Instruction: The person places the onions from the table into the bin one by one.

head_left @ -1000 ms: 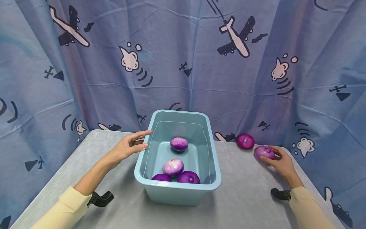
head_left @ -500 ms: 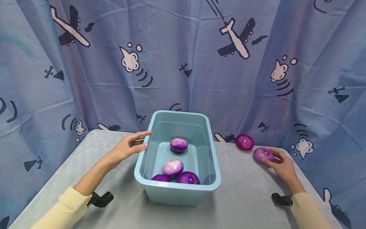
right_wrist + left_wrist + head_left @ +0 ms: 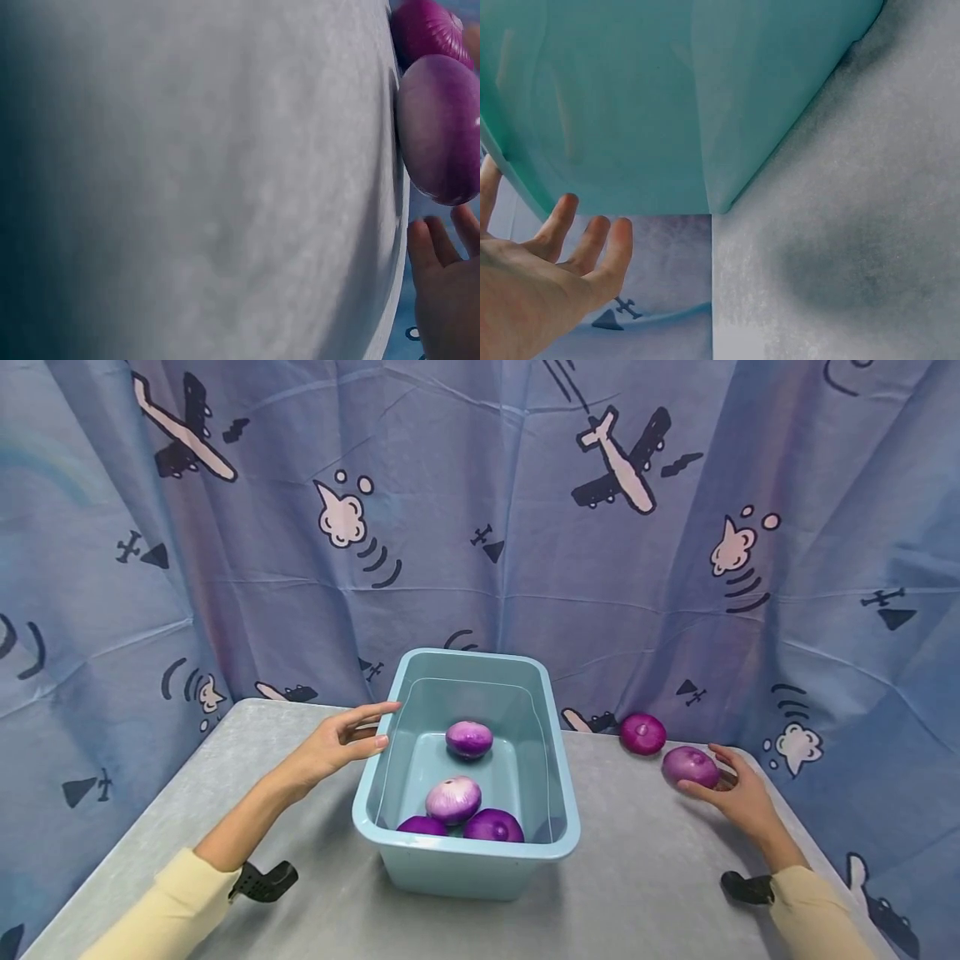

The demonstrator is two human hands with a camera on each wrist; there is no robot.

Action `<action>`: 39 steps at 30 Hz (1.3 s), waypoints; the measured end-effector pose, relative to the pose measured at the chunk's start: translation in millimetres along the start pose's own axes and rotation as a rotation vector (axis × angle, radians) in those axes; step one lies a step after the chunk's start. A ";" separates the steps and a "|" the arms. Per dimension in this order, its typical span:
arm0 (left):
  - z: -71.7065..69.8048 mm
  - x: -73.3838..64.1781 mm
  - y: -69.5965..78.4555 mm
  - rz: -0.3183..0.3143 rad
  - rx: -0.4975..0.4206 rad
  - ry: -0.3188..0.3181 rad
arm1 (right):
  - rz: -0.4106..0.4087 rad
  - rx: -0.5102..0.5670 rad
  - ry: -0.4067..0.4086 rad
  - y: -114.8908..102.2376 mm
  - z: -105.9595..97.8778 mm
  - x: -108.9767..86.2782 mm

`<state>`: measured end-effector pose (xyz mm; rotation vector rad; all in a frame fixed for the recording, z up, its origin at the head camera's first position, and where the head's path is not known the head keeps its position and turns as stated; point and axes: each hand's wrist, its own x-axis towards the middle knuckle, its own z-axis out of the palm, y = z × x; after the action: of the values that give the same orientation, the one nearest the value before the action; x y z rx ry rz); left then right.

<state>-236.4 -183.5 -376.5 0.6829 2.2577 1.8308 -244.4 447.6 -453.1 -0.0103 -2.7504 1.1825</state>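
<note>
A light blue plastic tub [image 3: 465, 852] holds several purple onions, among them a whitish-purple onion [image 3: 453, 800] and a purple onion [image 3: 469, 739] farther back. At its left rim is my left hand [image 3: 330, 752], index fingertip and thumb at the edge; in the left wrist view, its extended fingers [image 3: 619, 244] lie along the tub's outside. On the table at right sits a purple onion [image 3: 691, 767]. My right hand [image 3: 746, 797] is spread beside that onion, thumb in front and index finger behind. In the right wrist view, a small gap shows between the fingers [image 3: 424, 244] and the onion [image 3: 442, 135].
A darker magenta onion [image 3: 642, 734] lies just left of the right-hand onion, near the table's back edge. The grey table [image 3: 622, 877] ends at a blue curtain [image 3: 480, 527] printed with planes. A black band [image 3: 746, 887] sits on each wrist.
My right hand has drawn back slightly from the onion, its fingers a little wider. The left hand and tub stay still.
</note>
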 end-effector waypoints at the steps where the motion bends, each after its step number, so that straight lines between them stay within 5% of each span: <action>1: -0.1 0.0 0.1 0.001 -0.003 0.000 | 0.000 0.003 -0.012 0.3 -1.1 -0.1; 22: 2.1 3.8 1.2 0.020 -0.020 -0.017 | 0.016 -0.059 0.043 2.4 -1.2 8.2; 39: -1.8 -0.3 -1.7 0.004 0.032 0.004 | 0.038 -0.018 0.050 -6.9 -5.3 -10.3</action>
<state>-237.3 -185.4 -377.8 0.6909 2.2946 1.8027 -233.1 446.1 -445.8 -0.0932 -2.7295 1.1506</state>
